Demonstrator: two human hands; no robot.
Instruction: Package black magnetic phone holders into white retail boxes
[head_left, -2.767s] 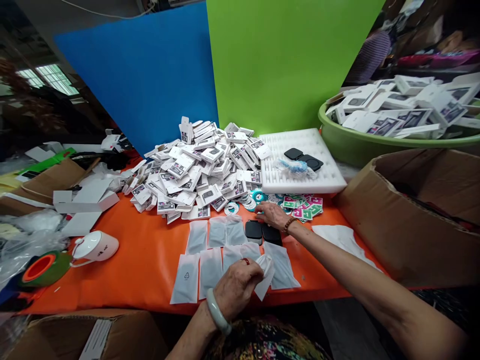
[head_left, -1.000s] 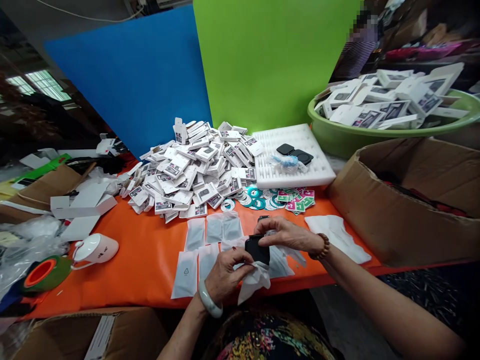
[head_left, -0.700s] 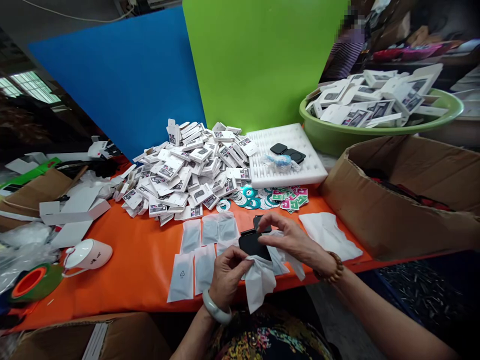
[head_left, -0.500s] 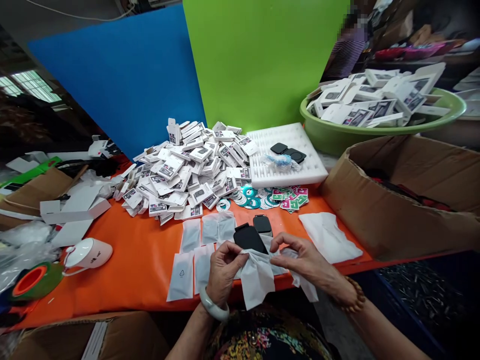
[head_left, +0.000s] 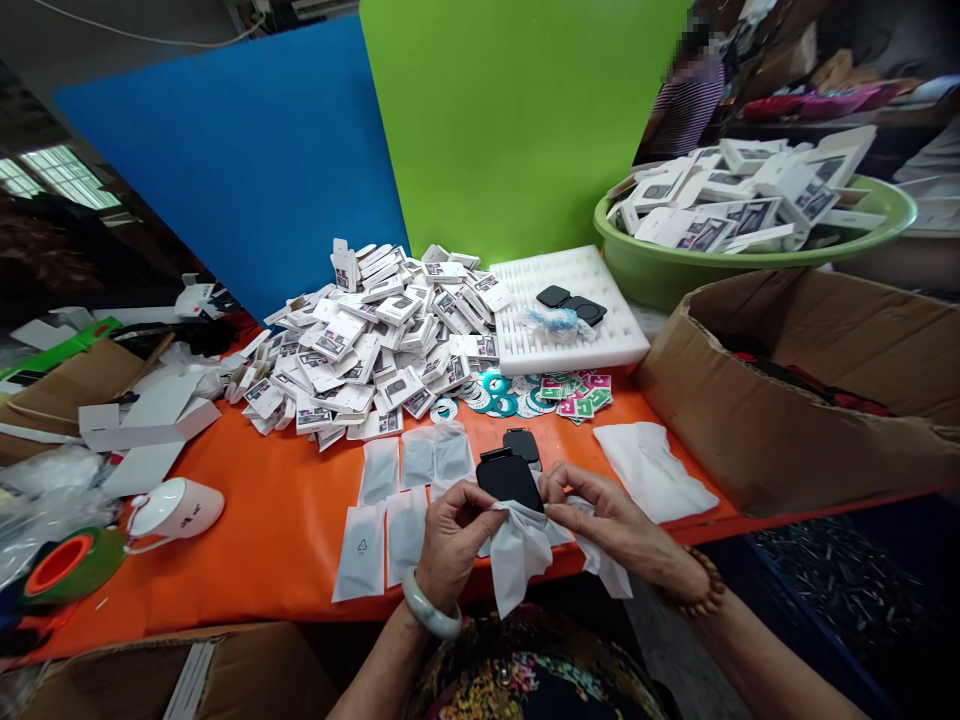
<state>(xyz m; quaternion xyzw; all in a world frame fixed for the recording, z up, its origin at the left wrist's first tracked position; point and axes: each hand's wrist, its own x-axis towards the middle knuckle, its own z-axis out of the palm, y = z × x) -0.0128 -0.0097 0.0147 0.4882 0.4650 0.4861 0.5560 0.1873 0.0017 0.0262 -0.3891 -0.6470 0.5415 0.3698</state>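
Note:
My left hand [head_left: 451, 540] pinches one edge of a thin white pouch [head_left: 517, 560] between thumb and fingers. The pouch's opposite edge is pinched by my right hand [head_left: 619, 515]. A flat black square device [head_left: 510, 478] with a hinge-like tab stands at the pouch's mouth, its lower end inside or behind the white material. More limp white material [head_left: 611, 572] hangs beneath my right palm; how it is held is hidden. Another black device [head_left: 523, 446] lies just behind. Several filled translucent pouches [head_left: 360, 555] lie flat to the left of my hands.
A heap of small white boxes [head_left: 360, 350] covers the table's back. Beside it lie a white foam tray [head_left: 622, 345], ring stickers [head_left: 502, 403] and printed cards [head_left: 596, 400]. White pouches [head_left: 652, 470], a carton [head_left: 750, 430] and a green basin [head_left: 637, 260] are right; a white mug [head_left: 180, 507] is left.
Both hands have come slightly closer together at the pouch's mouth. The black device and pouch have shifted a little to the right, and the device sits slightly lower against the pouch.

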